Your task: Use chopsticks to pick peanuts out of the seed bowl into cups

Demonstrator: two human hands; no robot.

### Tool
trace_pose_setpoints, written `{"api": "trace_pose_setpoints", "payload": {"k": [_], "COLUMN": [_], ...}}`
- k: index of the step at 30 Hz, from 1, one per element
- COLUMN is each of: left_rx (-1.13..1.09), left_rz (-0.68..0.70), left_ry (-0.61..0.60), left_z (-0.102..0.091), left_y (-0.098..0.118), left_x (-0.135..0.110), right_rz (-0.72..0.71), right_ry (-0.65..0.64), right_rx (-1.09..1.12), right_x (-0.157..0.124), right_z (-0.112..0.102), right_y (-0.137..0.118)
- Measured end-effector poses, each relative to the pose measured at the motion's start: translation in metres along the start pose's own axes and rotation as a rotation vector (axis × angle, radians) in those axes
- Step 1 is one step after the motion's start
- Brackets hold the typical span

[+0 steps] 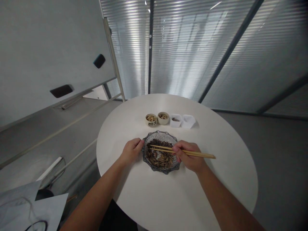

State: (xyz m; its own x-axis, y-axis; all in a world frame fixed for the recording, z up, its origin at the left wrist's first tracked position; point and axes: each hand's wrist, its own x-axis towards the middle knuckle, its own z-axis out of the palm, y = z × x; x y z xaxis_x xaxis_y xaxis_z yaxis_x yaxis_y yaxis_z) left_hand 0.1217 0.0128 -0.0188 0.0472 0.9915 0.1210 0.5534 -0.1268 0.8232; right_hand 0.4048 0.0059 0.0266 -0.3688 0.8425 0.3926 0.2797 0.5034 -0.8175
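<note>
A scalloped glass dish (160, 133) sits on the round white table (216, 173), holding striped sunflower seeds (159, 159) and darker seeds (157, 142). My left hand (132, 151) rests at the dish's left rim, fingers curled and holding nothing. My right hand (187, 156) grips a pair of wooden chopsticks (198, 153), their tips over the seeds. Beyond the dish stand a ceramic cup with a black character (151, 120) and a cream cup (163, 118), both holding pale nuts. A small white dish (175, 120) holds a few dark seeds, and another white dish (188, 121) stands beside it.
A whiteboard on a metal frame (57, 54) stands to the left of the table. Frosted, striped glass panels (185, 48) run behind it. Sheets of paper (29, 205) lie at the lower left, and grey floor surrounds the table.
</note>
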Motion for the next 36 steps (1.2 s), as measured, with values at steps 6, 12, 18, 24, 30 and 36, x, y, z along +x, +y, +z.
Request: {"api": "trace_pose_setpoints", "payload": {"k": [6,12,18,24,30,36], "left_rx": [0.020,0.002,0.003,0.016,0.014,0.008], "left_rz": [0.005,0.002,-0.002,-0.002,-0.001,0.002], "left_ry": [-0.003,0.007,0.006,0.004,0.003,0.005], "left_z": [-0.0007,0.0003,0.0003,-0.0004,-0.0003,-0.0001], "left_y": [-0.0005,-0.0002,-0.0006,0.0008,0.0002,0.0005], "left_x": [0.0002,0.0001,0.0003,0.0004,0.0004,0.0000], "right_rz": [-0.073,-0.152,-0.169,-0.097,-0.125,-0.052], "right_ry": [-0.001,0.019,0.023,0.017,0.087,0.032], "right_rx": [-0.022,-0.085,-0.096,0.001,-0.132,-0.041], "right_x": [-0.0004,0.0026,0.0033,0.0023,0.0044,0.0040], "right_z": [0.0022,0.0052,0.0078,0.0086,0.0084,0.0097], "right_y": [0.0012,-0.0017,-0.0007,0.0012,-0.0008,-0.0003]}}
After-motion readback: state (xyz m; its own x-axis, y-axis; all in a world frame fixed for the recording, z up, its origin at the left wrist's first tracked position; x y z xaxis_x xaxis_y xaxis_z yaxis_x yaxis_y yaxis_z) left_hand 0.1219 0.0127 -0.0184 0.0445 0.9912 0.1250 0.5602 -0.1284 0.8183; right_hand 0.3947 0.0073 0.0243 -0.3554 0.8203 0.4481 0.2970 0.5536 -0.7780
